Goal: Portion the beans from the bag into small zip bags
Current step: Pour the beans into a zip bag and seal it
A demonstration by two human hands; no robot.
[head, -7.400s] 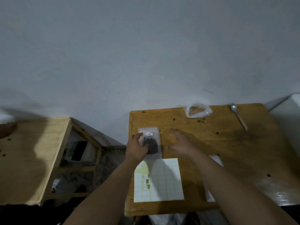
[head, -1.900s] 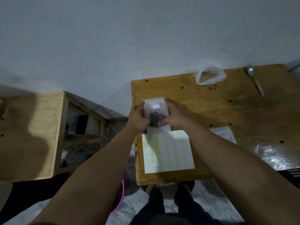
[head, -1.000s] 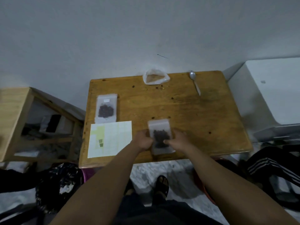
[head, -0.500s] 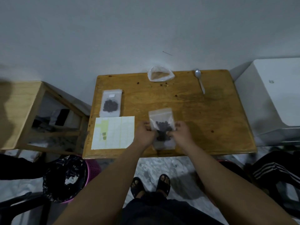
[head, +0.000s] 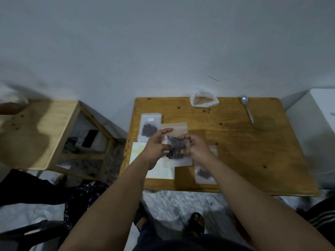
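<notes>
A small clear zip bag point(head: 175, 134) with dark beans in it is lifted above the wooden table point(head: 244, 145). My left hand point(head: 156, 147) pinches its left edge and my right hand point(head: 196, 147) pinches its right edge. A second filled zip bag point(head: 149, 129) lies flat at the table's left rear. A third filled zip bag point(head: 204, 175) lies near the front edge, partly hidden by my right forearm. The open plastic source bag point(head: 204, 101) sits at the back edge, with a few loose beans point(head: 206, 111) beside it.
A metal spoon point(head: 247, 108) lies at the back right. A sheet of labels point(head: 159, 168) lies front left under my left wrist. A wooden stool point(head: 41, 134) stands to the left, a white appliance point(head: 315, 131) to the right. A bin with a dark liner point(head: 81, 198) is below.
Both hands have carried the held zip bag left and toward the back of the table, close to the filled bag there. A third filled bag now shows near the front edge.
</notes>
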